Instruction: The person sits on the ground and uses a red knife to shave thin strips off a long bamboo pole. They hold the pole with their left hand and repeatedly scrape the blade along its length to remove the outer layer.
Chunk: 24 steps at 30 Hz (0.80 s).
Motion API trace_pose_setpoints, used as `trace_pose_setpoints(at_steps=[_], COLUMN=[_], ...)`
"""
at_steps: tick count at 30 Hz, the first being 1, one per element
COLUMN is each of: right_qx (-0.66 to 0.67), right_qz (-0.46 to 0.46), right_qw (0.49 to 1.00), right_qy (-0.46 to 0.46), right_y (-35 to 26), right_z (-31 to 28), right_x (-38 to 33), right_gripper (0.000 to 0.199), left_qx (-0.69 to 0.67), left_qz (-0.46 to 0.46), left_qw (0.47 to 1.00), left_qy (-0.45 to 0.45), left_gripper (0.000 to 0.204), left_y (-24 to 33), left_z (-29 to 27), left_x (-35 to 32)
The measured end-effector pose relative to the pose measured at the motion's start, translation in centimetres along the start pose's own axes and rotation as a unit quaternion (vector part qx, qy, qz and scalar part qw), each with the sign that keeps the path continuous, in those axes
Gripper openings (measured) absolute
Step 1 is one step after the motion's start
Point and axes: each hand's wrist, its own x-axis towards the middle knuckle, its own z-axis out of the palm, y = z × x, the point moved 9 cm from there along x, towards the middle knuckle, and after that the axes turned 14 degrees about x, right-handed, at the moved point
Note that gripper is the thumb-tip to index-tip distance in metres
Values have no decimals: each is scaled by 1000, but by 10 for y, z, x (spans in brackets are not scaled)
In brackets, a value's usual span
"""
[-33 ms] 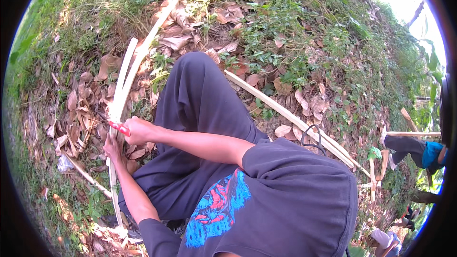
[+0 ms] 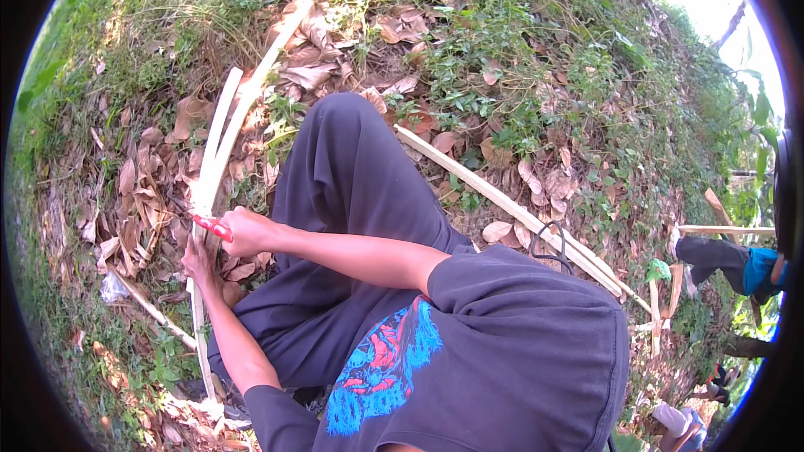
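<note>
A long pale wooden strip [image 2: 251, 92] runs past my bent legs on the left, from the ground beyond my knee down toward the lower edge. A shorter split piece [image 2: 219, 121] parts from it at the upper end. My left hand [image 2: 199, 261] is wrapped round the strip's lower part. Just above it, my right hand [image 2: 245, 233] is closed on a red-handled knife [image 2: 216, 228], which lies across the strip at the spot where the two pieces meet. Its blade is hard to make out against the leaves.
Several long pale strips [image 2: 502, 199] lie on the ground to the right of my knee, beside a dark cord loop [image 2: 548, 244]. Dry leaves and grass cover the slope. A clear plastic bag [image 2: 114, 287] and a thin stick [image 2: 157, 316] lie left. Another person [image 2: 720, 259] is at far right.
The knife has shifted slightly to the right and its handle has turned a little. My left hand and the strip stay in place.
</note>
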Motion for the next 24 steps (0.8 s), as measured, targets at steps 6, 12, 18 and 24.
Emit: trace_pose_setpoints(at_steps=[6, 12, 18, 24], right_qx=[6, -16, 15, -32], right_qz=[20, -5, 7, -25], right_qw=[1000, 1000, 1000, 999], right_qy=[-3, -24, -5, -17], right_y=[18, -1, 29, 5], right_z=[-14, -9, -21, -12], right_x=[-9, -52, -66, -47], right_gripper=[17, 18, 12, 11], left_qx=[74, 168, 119, 118], left_qz=[-26, -53, -87, -92], left_qw=[996, 984, 989, 989], left_qy=[29, -15, -17, 12], left_gripper=[49, 56, 62, 52], left_y=[20, -28, 7, 12], left_z=[-21, 15, -12, -20], left_x=[-6, 5, -11, -9])
